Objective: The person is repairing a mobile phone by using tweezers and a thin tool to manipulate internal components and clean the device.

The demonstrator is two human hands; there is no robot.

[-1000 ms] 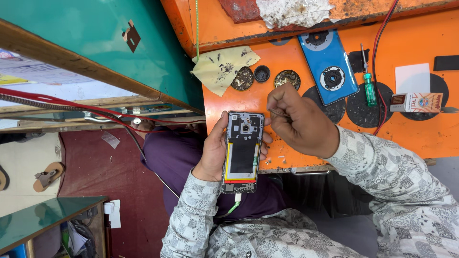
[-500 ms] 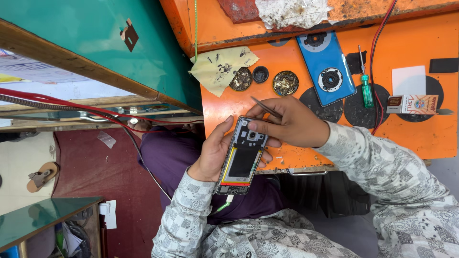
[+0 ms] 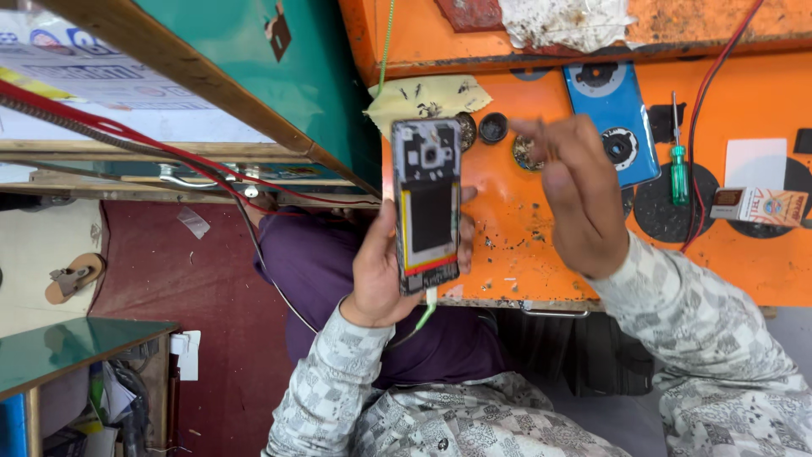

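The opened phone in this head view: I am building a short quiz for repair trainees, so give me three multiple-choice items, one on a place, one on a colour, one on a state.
1. Where does the green screwdriver lie?
A. on the orange bench, right of the blue back cover
B. in the right hand
C. on the red floor

2. What colour is the paper with small screws?
A. white
B. pale yellow
C. blue

3. How is the opened phone held?
A. flat on the bench
B. gripped in the left hand, insides showing
C. pinched by both hands

Answers: 1 A, it lies beside the cover. 2 B, a yellowish sheet. 3 B, the right hand is off the phone.
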